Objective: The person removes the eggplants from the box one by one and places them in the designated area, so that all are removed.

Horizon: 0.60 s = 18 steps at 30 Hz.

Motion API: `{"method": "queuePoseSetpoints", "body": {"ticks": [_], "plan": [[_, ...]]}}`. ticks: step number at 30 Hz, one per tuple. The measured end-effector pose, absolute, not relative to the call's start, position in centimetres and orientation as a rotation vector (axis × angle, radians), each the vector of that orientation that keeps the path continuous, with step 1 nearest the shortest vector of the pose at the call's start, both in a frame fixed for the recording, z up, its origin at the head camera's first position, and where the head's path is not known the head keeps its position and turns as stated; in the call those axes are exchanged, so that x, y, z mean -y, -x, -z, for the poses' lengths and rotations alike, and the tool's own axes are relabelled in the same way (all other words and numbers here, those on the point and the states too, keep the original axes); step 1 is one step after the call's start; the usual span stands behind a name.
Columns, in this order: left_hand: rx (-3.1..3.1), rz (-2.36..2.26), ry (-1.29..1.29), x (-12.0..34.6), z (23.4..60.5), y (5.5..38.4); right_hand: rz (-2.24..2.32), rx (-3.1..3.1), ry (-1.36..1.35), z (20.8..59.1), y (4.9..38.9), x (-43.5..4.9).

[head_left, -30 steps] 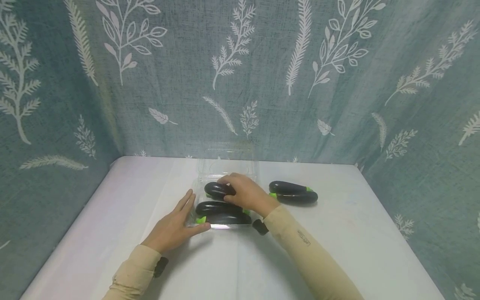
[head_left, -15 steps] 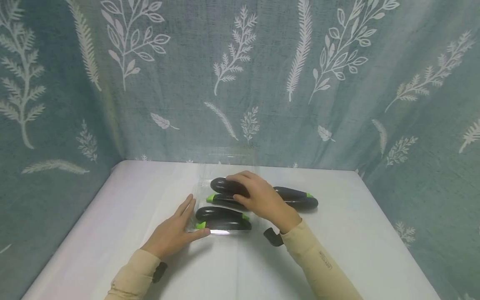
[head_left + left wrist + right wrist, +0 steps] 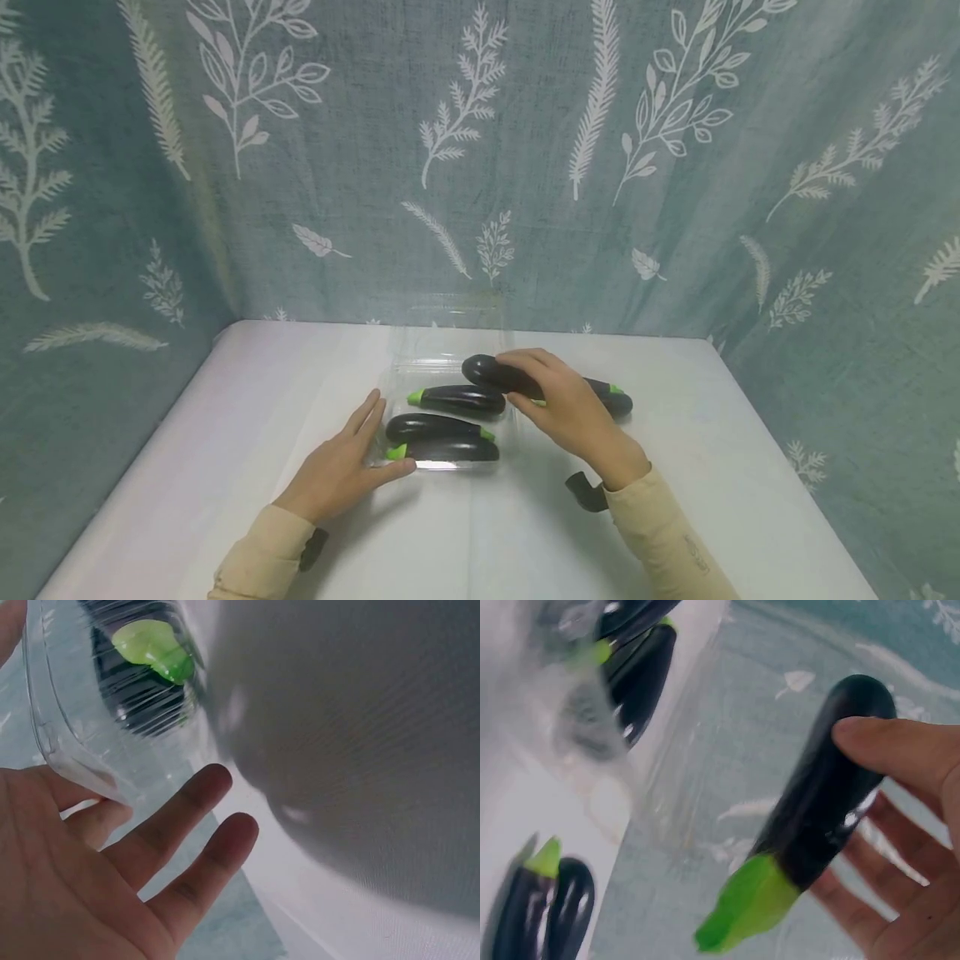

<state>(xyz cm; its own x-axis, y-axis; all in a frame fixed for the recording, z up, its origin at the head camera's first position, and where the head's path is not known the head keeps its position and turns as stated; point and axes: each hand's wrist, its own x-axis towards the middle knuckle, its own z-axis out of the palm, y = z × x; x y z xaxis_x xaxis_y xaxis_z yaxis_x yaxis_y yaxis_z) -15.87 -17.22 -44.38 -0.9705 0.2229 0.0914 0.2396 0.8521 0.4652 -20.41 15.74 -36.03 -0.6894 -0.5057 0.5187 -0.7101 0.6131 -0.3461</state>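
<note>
My right hand (image 3: 566, 408) grips a dark, glossy eggplant (image 3: 821, 787) with a green stem end, held at the right side of a clear plastic clamshell box (image 3: 517, 433). In the right wrist view the thumb lies on one side and the fingers are behind. Three eggplants lie in the box: one eggplant (image 3: 461, 400) at the back, a middle eggplant (image 3: 431, 427) and a front eggplant (image 3: 453, 451). At the box's left front corner rests my left hand (image 3: 337, 471), fingers spread; in the left wrist view some fingers touch the clear wall.
Two more eggplants (image 3: 618, 405) lie on the white table (image 3: 720, 467) right of the box, partly behind my right hand. The box's open lid (image 3: 450, 325) leans back toward the patterned curtain (image 3: 360, 167).
My right hand has lifted one eggplant from the back of the box and carried it to the right. The left hand stays at the box's corner.
</note>
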Motion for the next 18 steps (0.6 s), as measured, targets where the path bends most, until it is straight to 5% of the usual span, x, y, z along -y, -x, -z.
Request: {"method": "queuePoseSetpoints", "body": {"ticks": [18], "plan": [[2.979,0.778,0.382,17.2,44.5,15.8,-0.752,2.435,-0.835,38.9,20.4,-21.9]]}}
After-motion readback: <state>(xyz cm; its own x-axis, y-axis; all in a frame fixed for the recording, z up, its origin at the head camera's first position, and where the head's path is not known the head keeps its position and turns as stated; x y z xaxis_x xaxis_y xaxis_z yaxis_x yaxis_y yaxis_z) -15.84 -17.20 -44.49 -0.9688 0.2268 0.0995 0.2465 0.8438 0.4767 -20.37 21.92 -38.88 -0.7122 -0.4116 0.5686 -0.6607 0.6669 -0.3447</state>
